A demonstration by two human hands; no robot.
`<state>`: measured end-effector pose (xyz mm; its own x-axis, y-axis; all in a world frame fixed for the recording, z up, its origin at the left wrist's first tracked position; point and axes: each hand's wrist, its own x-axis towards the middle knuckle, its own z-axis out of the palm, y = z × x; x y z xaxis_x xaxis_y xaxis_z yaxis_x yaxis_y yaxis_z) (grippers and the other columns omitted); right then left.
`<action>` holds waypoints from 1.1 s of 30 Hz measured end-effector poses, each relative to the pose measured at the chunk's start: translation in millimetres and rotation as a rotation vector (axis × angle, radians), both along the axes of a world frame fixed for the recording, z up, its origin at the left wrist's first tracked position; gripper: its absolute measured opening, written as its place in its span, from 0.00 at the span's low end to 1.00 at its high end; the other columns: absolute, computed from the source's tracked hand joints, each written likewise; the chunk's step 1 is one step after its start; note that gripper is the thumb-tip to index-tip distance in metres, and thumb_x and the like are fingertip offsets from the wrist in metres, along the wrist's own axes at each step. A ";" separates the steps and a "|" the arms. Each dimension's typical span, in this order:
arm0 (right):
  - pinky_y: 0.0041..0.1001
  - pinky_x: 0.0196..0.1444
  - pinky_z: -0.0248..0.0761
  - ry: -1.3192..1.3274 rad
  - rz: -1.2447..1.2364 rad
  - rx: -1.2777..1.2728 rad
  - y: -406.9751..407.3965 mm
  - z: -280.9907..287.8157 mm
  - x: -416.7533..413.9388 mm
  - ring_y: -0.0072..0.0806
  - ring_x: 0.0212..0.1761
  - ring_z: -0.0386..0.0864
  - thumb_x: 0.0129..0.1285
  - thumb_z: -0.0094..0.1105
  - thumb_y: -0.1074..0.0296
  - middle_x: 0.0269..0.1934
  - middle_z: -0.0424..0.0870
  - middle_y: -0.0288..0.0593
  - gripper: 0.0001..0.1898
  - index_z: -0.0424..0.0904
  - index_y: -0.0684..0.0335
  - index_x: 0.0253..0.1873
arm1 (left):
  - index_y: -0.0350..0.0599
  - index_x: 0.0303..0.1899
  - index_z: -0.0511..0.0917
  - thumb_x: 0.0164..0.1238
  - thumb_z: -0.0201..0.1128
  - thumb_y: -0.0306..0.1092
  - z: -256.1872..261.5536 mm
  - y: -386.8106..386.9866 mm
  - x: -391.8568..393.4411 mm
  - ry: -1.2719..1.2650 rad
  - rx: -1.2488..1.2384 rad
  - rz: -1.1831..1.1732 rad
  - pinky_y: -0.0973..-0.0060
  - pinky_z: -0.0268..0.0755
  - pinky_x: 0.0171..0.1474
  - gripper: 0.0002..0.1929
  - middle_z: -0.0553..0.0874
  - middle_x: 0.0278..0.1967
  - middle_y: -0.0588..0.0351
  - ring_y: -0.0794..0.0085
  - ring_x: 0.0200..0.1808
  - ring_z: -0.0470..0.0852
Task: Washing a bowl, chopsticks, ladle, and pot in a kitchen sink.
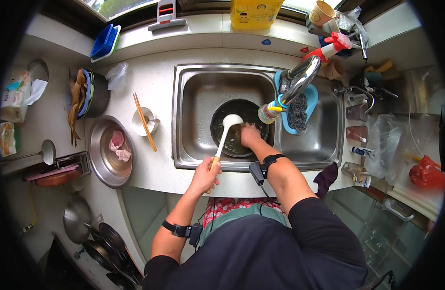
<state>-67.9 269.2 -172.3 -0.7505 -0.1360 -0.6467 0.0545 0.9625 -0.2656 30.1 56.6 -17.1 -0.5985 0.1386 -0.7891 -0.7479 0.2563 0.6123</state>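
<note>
My left hand (pixel 206 174) grips the wooden end of a white ladle (pixel 224 135) in front of the sink. The ladle's rounded bowl hangs over a dark round pot (pixel 222 108) that stands in the left basin of the stainless steel sink (pixel 197 94). Murky water lies inside the pot. Over that water, my right hand (pixel 250 135) reaches down beside the ladle's bowl. Its fingertips are hard to make out, so whether they hold anything is unclear.
A chrome faucet (pixel 301 81) arches above a blue sink caddy (pixel 313 96) with a dark scouring pad (pixel 298 112). Left of the sink are a white cup (pixel 138 125) with chopsticks (pixel 144 121) across it and a steel bowl (pixel 99 159) holding raw meat (pixel 116 140).
</note>
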 end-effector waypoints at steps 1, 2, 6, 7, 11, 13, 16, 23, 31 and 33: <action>0.43 0.56 0.73 -0.105 -0.072 0.023 3.3 -8.9 -5.0 0.46 0.54 0.81 0.58 0.60 0.67 0.53 0.83 0.52 0.17 0.82 0.63 0.52 | 0.40 0.59 0.73 0.74 0.58 0.41 3.9 1.0 1.5 0.034 -0.026 -0.020 0.82 0.70 0.18 0.19 0.82 0.32 0.60 0.80 0.19 0.78; 0.43 0.56 0.73 -0.098 -0.082 0.025 11.9 -15.8 -5.1 0.46 0.54 0.81 0.58 0.60 0.67 0.53 0.83 0.52 0.17 0.82 0.63 0.52 | 0.38 0.60 0.73 0.73 0.59 0.40 4.7 3.0 1.9 0.074 -0.075 -0.052 0.78 0.72 0.21 0.21 0.83 0.33 0.56 0.77 0.19 0.80; 0.39 0.48 0.76 -0.017 -0.779 -0.617 8.4 7.9 12.5 0.50 0.44 0.84 0.60 0.60 0.65 0.43 0.85 0.56 0.13 0.84 0.65 0.45 | 0.36 0.63 0.71 0.70 0.61 0.37 10.0 -4.2 10.7 0.192 -0.312 -0.185 0.66 0.78 0.32 0.24 0.86 0.39 0.44 0.63 0.27 0.86; 0.40 0.48 0.75 0.142 -0.790 -0.715 1.2 33.6 14.9 0.51 0.44 0.84 0.61 0.60 0.64 0.42 0.85 0.58 0.13 0.83 0.66 0.45 | 0.36 0.63 0.71 0.70 0.61 0.37 3.6 -8.9 18.5 0.188 -0.314 -0.165 0.66 0.78 0.32 0.24 0.86 0.39 0.44 0.63 0.27 0.86; 0.44 0.48 0.73 0.638 -0.462 -0.713 -27.6 85.2 0.8 0.54 0.45 0.78 0.62 0.59 0.63 0.40 0.78 0.56 0.11 0.81 0.65 0.41 | 0.39 0.64 0.71 0.67 0.62 0.37 1.1 -7.1 27.6 0.613 -0.435 -0.396 0.57 0.76 0.43 0.25 0.84 0.41 0.40 0.49 0.40 0.84; 0.47 0.49 0.73 0.728 -0.327 -0.585 -35.7 83.2 -9.6 0.56 0.45 0.77 0.61 0.60 0.62 0.39 0.78 0.56 0.12 0.82 0.65 0.39 | 0.39 0.64 0.71 0.67 0.63 0.37 15.6 -4.5 23.1 0.565 -0.446 -0.439 0.56 0.76 0.44 0.25 0.84 0.41 0.41 0.47 0.43 0.83; 0.47 0.48 0.74 0.516 -0.200 -0.396 -41.5 83.8 -36.5 0.54 0.45 0.79 0.58 0.61 0.58 0.39 0.79 0.56 0.14 0.84 0.65 0.37 | 0.42 0.64 0.72 0.67 0.62 0.34 18.3 -9.8 28.8 0.703 -0.492 -0.451 0.56 0.76 0.41 0.24 0.83 0.37 0.44 0.49 0.38 0.83; 0.31 0.30 0.79 -0.510 -0.850 -0.766 -13.3 31.6 -77.9 0.33 0.29 0.85 0.63 0.58 0.56 0.32 0.85 0.44 0.15 0.82 0.64 0.39 | 0.46 0.63 0.74 0.67 0.63 0.34 10.9 -34.2 56.6 0.766 -0.499 -0.447 0.60 0.76 0.36 0.23 0.83 0.33 0.50 0.54 0.34 0.83; 0.34 0.37 0.83 -0.960 -1.167 -1.519 5.7 23.4 -38.1 0.31 0.29 0.85 0.70 0.53 0.61 0.29 0.85 0.40 0.11 0.80 0.58 0.34 | 0.51 0.64 0.73 0.67 0.64 0.35 7.3 -53.6 79.1 0.887 -0.502 -0.378 0.65 0.78 0.33 0.24 0.84 0.35 0.54 0.59 0.32 0.84; 0.34 0.39 0.83 -0.879 -1.327 -1.519 8.6 33.2 -33.2 0.32 0.31 0.85 0.71 0.51 0.62 0.29 0.85 0.41 0.12 0.80 0.60 0.35 | 0.51 0.65 0.73 0.66 0.65 0.34 4.2 -51.0 75.0 0.948 -0.423 -0.356 0.67 0.78 0.32 0.25 0.85 0.35 0.55 0.61 0.31 0.84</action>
